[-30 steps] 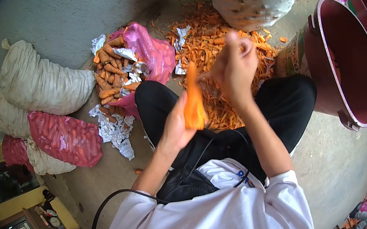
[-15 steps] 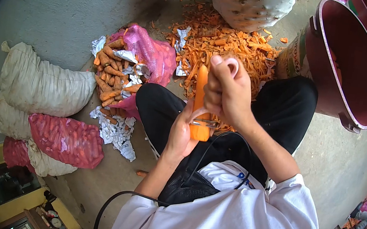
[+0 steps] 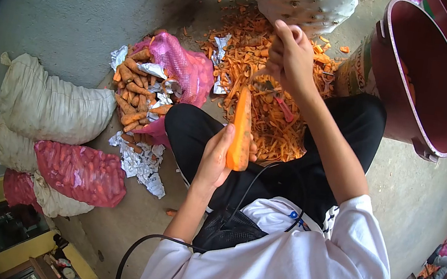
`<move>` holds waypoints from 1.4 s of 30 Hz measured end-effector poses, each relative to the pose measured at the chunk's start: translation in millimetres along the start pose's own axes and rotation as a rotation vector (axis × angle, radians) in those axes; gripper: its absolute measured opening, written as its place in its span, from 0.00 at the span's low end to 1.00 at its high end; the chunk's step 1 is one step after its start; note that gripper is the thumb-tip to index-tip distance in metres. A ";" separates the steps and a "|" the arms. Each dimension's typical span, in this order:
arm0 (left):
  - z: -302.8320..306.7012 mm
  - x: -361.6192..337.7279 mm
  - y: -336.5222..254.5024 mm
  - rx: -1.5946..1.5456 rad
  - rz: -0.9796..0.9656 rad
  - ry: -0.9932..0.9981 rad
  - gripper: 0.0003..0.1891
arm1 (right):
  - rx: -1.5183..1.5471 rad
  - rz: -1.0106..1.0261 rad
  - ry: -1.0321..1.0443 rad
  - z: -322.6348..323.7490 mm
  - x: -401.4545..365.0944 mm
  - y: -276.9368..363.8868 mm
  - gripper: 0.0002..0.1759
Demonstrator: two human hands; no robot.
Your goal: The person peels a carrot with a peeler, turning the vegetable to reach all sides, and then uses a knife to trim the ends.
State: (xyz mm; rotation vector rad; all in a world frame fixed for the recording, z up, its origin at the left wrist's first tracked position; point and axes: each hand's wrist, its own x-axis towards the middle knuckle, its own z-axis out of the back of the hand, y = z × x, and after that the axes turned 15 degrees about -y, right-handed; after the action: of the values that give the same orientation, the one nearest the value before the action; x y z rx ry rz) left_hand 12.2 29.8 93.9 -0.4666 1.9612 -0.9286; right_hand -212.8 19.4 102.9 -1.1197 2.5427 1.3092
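Observation:
My left hand [image 3: 215, 158] is closed around a thick, bright orange carrot [image 3: 242, 128], its fingers wrapping underneath. The carrot stands lengthwise over my lap, its narrow end pointing away from me. Beyond that tip, my right hand [image 3: 292, 61] is raised and closed on a pale-handled peeler [image 3: 265, 76]. The fingers cover most of the peeler, and its blade end is blurred and off the carrot. Below both hands spreads a heap of carrot peelings [image 3: 270, 126], with a red-pink tool [image 3: 284, 109] lying on it.
Unpeeled carrots [image 3: 139, 86] spill from a pink mesh bag [image 3: 185, 67] among crumpled paper [image 3: 141, 162]. White sacks [image 3: 56, 100] and a red mesh bag [image 3: 81, 172] lie left. A large maroon tub [image 3: 430, 71] stands right; a bulging white sack [image 3: 309, 4] is ahead.
My right hand has moved forward, away from me, lifting the peeler off the carrot's near end to beyond its tip. My left hand still holds the carrot in nearly the same place.

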 end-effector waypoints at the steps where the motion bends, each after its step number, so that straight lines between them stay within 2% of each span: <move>1: -0.2 3.9 1.0 -0.061 0.030 -0.002 0.23 | 0.045 -0.025 0.001 3.8 -10.7 1.2 0.14; 4: 5.3 14.6 10.9 -0.246 0.107 -0.005 0.23 | 0.142 -0.112 0.001 7.0 -51.4 4.9 0.16; 7: -6.7 15.3 7.3 -0.263 0.112 -0.099 0.22 | 0.166 -0.161 0.032 2.0 -87.7 4.3 0.18; 11: 0.1 12.8 8.7 -0.300 0.138 -0.089 0.20 | 0.175 -0.200 0.059 -6.8 -111.2 1.9 0.17; 15: -6.5 7.2 -0.1 -0.307 0.075 0.017 0.18 | 0.156 -0.174 0.086 -10.0 -119.0 -2.2 0.17; 21: -12.1 5.3 1.0 -0.356 0.066 -0.101 0.19 | 0.272 -0.110 0.009 -8.1 -118.0 -7.5 0.15; 25: -14.7 5.6 4.5 -0.315 0.036 -0.183 0.25 | 0.289 -0.062 -0.030 -3.2 -115.6 -9.0 0.14; 27: -20.4 -0.7 2.0 -0.263 0.005 -0.180 0.27 | 0.211 -0.129 0.003 -3.7 -115.7 -4.3 0.17; 32: -12.1 0.7 13.4 -0.132 -0.034 -0.117 0.26 | 0.121 -0.170 0.092 0.3 -90.5 -5.0 0.18; 35: -15.7 -2.1 13.9 -0.139 -0.060 -0.105 0.24 | 0.016 -0.162 0.054 -8.0 -101.3 0.0 0.18; 37: -15.5 -5.4 14.0 -0.132 -0.091 -0.116 0.22 | 0.095 -0.285 0.062 -3.9 -90.2 0.1 0.18; 38: -16.4 -4.7 6.8 -0.052 -0.145 -0.100 0.19 | 0.072 -0.270 0.056 -6.2 -91.7 -1.9 0.18; 41: -4.7 -6.6 12.8 -0.095 -0.057 -0.092 0.17 | 0.044 -0.254 0.141 -7.2 -99.5 -4.9 0.14; 42: -2.2 -10.2 14.3 0.016 -0.125 -0.097 0.18 | 0.084 -0.333 0.166 -4.5 -103.2 -3.1 0.14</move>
State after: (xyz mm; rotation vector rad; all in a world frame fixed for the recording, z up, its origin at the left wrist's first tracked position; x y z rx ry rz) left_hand 16.3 46.4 89.5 -0.6195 1.8522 -0.9802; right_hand -134.2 74.1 141.7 -1.6066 2.3511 1.0580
